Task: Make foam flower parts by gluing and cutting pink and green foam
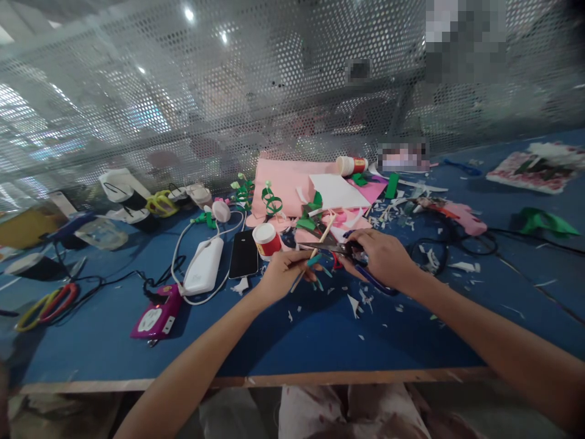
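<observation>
My right hand (386,256) is closed around scissors (336,247) with dark blue handles. Their blades point left and meet a thin cream-coloured strip or stick (325,235). Whether the blades have cut into it I cannot tell. My left hand (286,274) pinches this slanting piece just left of the blades, its teal-tipped fingers curled underneath. Close beyond the left hand stand a white-lidded red cup (266,241) and a black phone (244,255). Behind the blades lie green paper pieces (311,222), a white sheet (339,190) and pink paper (283,183).
Paper scraps (354,305) litter the blue table (274,341). To the left are a white power bank (204,265) with a cable, a purple power socket (158,314) and yellow-red scissors (48,308). Stacked paper cups (351,165) lie at the back before a perforated metal screen (274,85).
</observation>
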The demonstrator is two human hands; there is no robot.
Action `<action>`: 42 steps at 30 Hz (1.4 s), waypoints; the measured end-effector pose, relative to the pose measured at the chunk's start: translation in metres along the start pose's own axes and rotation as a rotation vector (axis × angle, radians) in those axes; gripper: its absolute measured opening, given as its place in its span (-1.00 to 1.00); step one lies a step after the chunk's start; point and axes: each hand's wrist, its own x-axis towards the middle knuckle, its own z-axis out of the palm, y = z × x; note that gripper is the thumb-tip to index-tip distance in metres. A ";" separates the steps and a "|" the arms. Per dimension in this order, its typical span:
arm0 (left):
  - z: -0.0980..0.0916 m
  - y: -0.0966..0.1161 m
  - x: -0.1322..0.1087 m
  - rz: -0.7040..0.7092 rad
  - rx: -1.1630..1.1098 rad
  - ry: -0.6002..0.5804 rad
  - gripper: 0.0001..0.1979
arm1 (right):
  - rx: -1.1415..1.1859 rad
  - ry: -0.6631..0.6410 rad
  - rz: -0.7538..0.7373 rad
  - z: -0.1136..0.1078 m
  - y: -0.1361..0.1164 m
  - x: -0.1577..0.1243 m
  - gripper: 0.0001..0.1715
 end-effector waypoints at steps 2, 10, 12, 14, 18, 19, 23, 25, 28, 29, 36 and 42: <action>-0.001 -0.001 0.000 0.026 0.043 0.017 -0.70 | 0.003 -0.020 -0.005 -0.002 -0.001 0.001 -0.65; -0.003 0.001 -0.001 0.097 0.134 0.042 -0.76 | 0.022 -0.061 -0.059 0.002 0.006 -0.001 -0.73; -0.003 0.005 -0.002 0.035 0.056 -0.023 -0.73 | 0.058 -0.038 -0.089 0.003 0.008 -0.001 -0.73; -0.002 0.009 -0.003 -0.045 -0.057 -0.114 -0.68 | 0.084 -0.039 -0.109 0.002 0.008 -0.001 -0.74; -0.003 0.015 -0.003 -0.155 -0.164 -0.222 -0.68 | 0.085 -0.082 -0.116 -0.001 0.005 -0.002 -0.73; -0.004 0.016 -0.003 -0.156 -0.157 -0.219 -0.70 | 0.074 -0.084 -0.115 -0.001 0.005 -0.002 -0.73; -0.002 0.017 -0.003 -0.102 -0.069 -0.121 -0.75 | 0.025 -0.045 -0.118 0.000 0.003 -0.004 -0.71; -0.001 0.016 -0.004 -0.041 0.024 -0.005 -0.79 | 0.006 -0.017 -0.100 0.001 0.001 -0.006 -0.70; 0.000 0.015 -0.007 0.090 0.298 0.207 -0.81 | -0.031 -0.015 -0.010 0.003 -0.009 -0.009 -0.70; 0.000 0.015 -0.009 0.138 0.409 0.261 -0.77 | -0.039 -0.032 0.031 0.003 -0.014 -0.010 -0.71; 0.005 0.016 -0.017 0.265 0.784 0.517 -0.81 | -0.004 -0.137 0.241 0.004 -0.037 -0.011 -0.79; -0.005 0.015 -0.003 0.014 0.181 0.120 -0.74 | 0.084 -0.165 0.162 0.005 -0.019 -0.005 -0.82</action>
